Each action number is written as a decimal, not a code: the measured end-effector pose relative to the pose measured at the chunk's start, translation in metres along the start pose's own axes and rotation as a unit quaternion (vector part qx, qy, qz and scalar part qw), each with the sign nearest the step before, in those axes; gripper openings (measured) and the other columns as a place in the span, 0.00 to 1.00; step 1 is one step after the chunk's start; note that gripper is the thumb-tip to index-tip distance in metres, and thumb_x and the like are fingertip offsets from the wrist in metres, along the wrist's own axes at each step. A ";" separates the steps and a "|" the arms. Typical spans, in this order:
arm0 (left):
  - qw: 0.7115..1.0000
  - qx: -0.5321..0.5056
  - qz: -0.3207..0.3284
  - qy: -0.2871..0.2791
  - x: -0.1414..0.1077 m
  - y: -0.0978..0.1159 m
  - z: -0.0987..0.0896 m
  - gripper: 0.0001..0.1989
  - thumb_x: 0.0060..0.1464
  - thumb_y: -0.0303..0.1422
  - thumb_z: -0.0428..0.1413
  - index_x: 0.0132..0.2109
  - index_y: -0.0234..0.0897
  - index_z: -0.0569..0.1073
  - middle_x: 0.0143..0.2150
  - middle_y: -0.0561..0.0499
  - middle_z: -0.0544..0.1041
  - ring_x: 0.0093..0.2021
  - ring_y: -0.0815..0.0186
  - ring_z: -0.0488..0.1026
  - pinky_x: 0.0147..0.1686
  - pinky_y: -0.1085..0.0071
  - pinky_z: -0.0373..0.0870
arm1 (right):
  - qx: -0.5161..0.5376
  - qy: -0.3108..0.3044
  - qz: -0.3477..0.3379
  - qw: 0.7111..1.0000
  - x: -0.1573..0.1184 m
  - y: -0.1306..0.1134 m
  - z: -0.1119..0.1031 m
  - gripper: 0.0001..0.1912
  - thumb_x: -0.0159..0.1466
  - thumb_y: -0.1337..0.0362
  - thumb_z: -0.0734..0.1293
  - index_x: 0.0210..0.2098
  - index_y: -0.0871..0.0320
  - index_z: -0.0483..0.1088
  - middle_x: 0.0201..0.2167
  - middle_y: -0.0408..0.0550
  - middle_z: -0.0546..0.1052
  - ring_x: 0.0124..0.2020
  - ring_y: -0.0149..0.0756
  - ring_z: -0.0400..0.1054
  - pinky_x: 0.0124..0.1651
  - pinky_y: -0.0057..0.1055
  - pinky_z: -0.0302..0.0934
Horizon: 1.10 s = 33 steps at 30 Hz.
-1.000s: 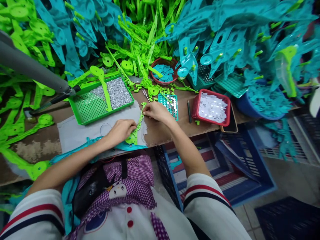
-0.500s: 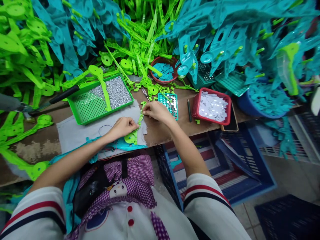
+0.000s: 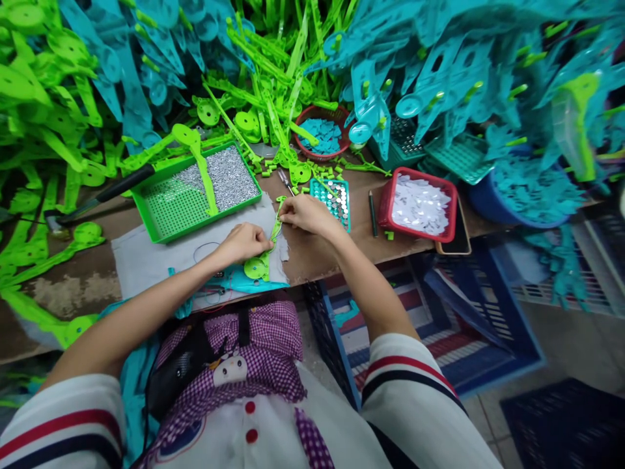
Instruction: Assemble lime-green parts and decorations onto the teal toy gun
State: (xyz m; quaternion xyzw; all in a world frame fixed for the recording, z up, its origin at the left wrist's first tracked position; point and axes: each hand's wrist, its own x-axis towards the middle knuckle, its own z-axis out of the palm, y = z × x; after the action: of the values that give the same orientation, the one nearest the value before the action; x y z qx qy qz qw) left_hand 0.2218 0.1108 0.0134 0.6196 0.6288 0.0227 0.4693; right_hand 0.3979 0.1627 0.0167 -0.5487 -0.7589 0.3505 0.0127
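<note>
Between my two hands is a slim lime-green plastic piece (image 3: 277, 225) with a round disc at its near end, lying over the cloth's right edge. My left hand (image 3: 248, 241) pinches it lower down, fingers closed. At its upper end, my right hand (image 3: 305, 213) grips it with thumb and fingertips. Beneath the hands lie a grey cloth (image 3: 141, 251) and a flat turquoise piece (image 3: 239, 280) at the table's front edge. Just right of my right hand sits a small teal tray (image 3: 342, 195) of silvery round parts. The exact finger contact is too small to make out.
A green basket (image 3: 168, 205) of small metal pins stands left. To the right are a dark pencil (image 3: 372, 213), a red basket (image 3: 453, 228) of white pieces and a phone (image 3: 461, 241). Heaps of green parts (image 3: 34, 98) and turquoise parts (image 3: 454, 58) crowd the back. A blue crate (image 3: 530, 355) stands below.
Both hands keep their hold on the green piece, with barely any movement of the fingers. The whole view has shifted slightly, so things on the right appear a little farther right.
</note>
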 end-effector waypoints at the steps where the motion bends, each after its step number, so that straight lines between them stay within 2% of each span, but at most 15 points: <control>1: 1.000 -0.014 -0.002 -0.013 0.002 -0.002 -0.001 0.12 0.47 0.35 0.60 0.21 0.36 0.70 0.16 0.56 0.68 0.21 0.71 0.63 0.24 0.73 0.55 | 0.005 -0.002 -0.002 1.000 0.000 0.000 0.000 0.06 0.60 0.69 0.68 0.36 0.57 0.78 0.24 0.41 0.75 0.28 0.30 0.67 0.35 0.29 0.52; 5: 0.993 -0.077 0.016 -0.094 0.012 -0.013 -0.006 0.12 0.48 0.36 0.60 0.22 0.35 0.71 0.16 0.54 0.70 0.18 0.72 0.64 0.22 0.74 0.58 | 0.008 0.002 0.000 1.000 0.000 0.002 0.001 0.06 0.61 0.68 0.68 0.36 0.57 0.77 0.24 0.41 0.75 0.28 0.30 0.67 0.35 0.29 0.52; 7: 0.990 -0.081 0.035 -0.108 0.016 -0.016 -0.007 0.11 0.47 0.35 0.60 0.22 0.35 0.72 0.16 0.54 0.70 0.18 0.72 0.64 0.21 0.75 0.59 | 0.007 0.006 0.002 1.000 0.000 0.002 0.002 0.06 0.61 0.68 0.68 0.36 0.57 0.77 0.24 0.41 0.75 0.28 0.30 0.67 0.35 0.29 0.51; 9: 0.992 -0.070 0.029 -0.098 0.016 -0.015 -0.005 0.11 0.47 0.35 0.60 0.22 0.35 0.72 0.16 0.54 0.70 0.18 0.72 0.63 0.21 0.75 0.57 | 0.010 0.008 0.000 1.000 0.000 0.002 0.002 0.06 0.61 0.68 0.67 0.36 0.57 0.77 0.25 0.41 0.75 0.28 0.30 0.67 0.34 0.29 0.51; 14: 0.999 -0.023 -0.047 -0.016 0.006 0.000 0.002 0.10 0.45 0.33 0.60 0.21 0.36 0.71 0.16 0.56 0.67 0.19 0.72 0.61 0.21 0.73 0.55 | 0.013 0.000 -0.005 1.000 -0.002 0.003 0.000 0.06 0.61 0.69 0.67 0.36 0.58 0.76 0.24 0.41 0.75 0.28 0.30 0.67 0.34 0.29 0.52; 19: 0.999 0.016 -0.037 0.024 0.001 0.007 0.006 0.09 0.45 0.32 0.58 0.20 0.37 0.70 0.16 0.57 0.66 0.22 0.69 0.64 0.24 0.72 0.55 | -0.017 0.004 -0.009 1.000 0.001 0.000 -0.001 0.08 0.60 0.68 0.67 0.37 0.56 0.77 0.24 0.42 0.75 0.31 0.33 0.68 0.36 0.30 0.53; 23: 1.000 -0.003 -0.017 0.024 0.001 -0.002 0.008 0.09 0.46 0.33 0.59 0.22 0.37 0.70 0.17 0.56 0.68 0.24 0.69 0.66 0.25 0.73 0.56 | -0.039 0.014 -0.017 0.999 -0.003 -0.002 0.001 0.09 0.61 0.69 0.66 0.38 0.56 0.77 0.31 0.47 0.78 0.35 0.37 0.69 0.39 0.32 0.54; 26: 0.999 -0.017 0.011 0.036 -0.003 -0.009 0.010 0.09 0.48 0.36 0.59 0.25 0.37 0.72 0.21 0.55 0.71 0.25 0.68 0.67 0.27 0.73 0.58 | -0.026 0.090 -0.026 0.995 -0.024 0.000 0.013 0.11 0.65 0.67 0.63 0.42 0.56 0.77 0.40 0.50 0.79 0.41 0.38 0.70 0.41 0.32 0.56; 28: 0.998 -0.016 0.033 0.058 -0.006 -0.012 0.012 0.07 0.50 0.35 0.59 0.30 0.36 0.74 0.25 0.54 0.75 0.28 0.68 0.70 0.29 0.72 0.60 | -0.003 0.151 0.000 0.989 -0.044 0.001 0.029 0.12 0.67 0.64 0.61 0.44 0.55 0.76 0.42 0.50 0.78 0.42 0.39 0.70 0.41 0.32 0.56; 30: 0.995 -0.009 0.056 0.082 -0.011 -0.013 0.014 0.07 0.51 0.33 0.60 0.38 0.35 0.76 0.29 0.53 0.77 0.30 0.67 0.72 0.33 0.71 0.63 | 0.017 0.178 0.038 0.983 -0.061 0.002 0.048 0.12 0.68 0.61 0.61 0.44 0.53 0.76 0.42 0.49 0.77 0.41 0.39 0.70 0.40 0.31 0.57; 33: 0.988 0.015 0.102 0.115 -0.016 -0.013 0.016 0.15 0.53 0.30 0.60 0.49 0.36 0.76 0.37 0.51 0.79 0.36 0.64 0.75 0.40 0.69 0.67 | 0.036 0.195 0.063 0.978 -0.073 0.000 0.072 0.14 0.69 0.60 0.60 0.45 0.52 0.76 0.41 0.49 0.75 0.41 0.39 0.70 0.42 0.33 0.58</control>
State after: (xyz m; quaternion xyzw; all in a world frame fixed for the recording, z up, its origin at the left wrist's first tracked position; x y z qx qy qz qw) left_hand 0.2187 0.0863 0.0057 0.6807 0.6124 0.1322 0.3798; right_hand 0.3983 0.0642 -0.0111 -0.6521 -0.6927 0.2643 0.1584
